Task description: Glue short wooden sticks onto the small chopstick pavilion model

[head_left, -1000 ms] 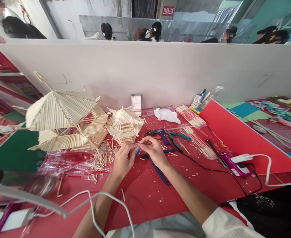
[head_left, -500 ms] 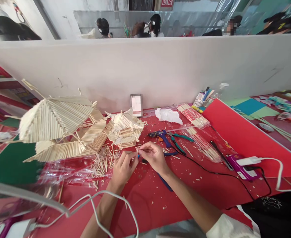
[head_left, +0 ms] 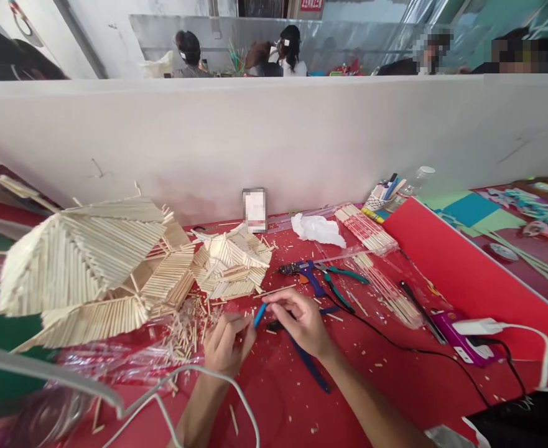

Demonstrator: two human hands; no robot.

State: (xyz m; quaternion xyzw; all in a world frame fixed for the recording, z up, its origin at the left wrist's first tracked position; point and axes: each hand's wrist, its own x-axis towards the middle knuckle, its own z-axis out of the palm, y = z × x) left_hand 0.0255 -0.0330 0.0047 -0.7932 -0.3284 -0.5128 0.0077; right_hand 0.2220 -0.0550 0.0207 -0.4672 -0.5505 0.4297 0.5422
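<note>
Over the red tabletop, my left hand (head_left: 229, 343) and my right hand (head_left: 302, 322) work close together with curled fingers. Between their fingertips slants a short blue pen-like piece (head_left: 259, 315); its exact kind is not clear. The left fingers close on its lower end and the right fingers pinch its upper end. Just beyond the right hand lies a thin wooden stick (head_left: 276, 291). A small roofed model of wooden sticks (head_left: 231, 264) stands behind the hands. Under the right hand are blue-handled pliers (head_left: 308, 364), their head partly hidden.
At left stands a larger stick-built pavilion (head_left: 82, 255), with stick offcuts (head_left: 194, 330) before it. To the right lie a glue gun (head_left: 304, 270), green-handled pliers (head_left: 348, 274), bundled sticks (head_left: 367, 230) and a purple power strip (head_left: 464, 336). A white cable (head_left: 236, 386) loops across my left forearm.
The blue piece now shows more fully between my fingers. A thin stick now lies on the table beyond my right hand. The view has shifted slightly.
</note>
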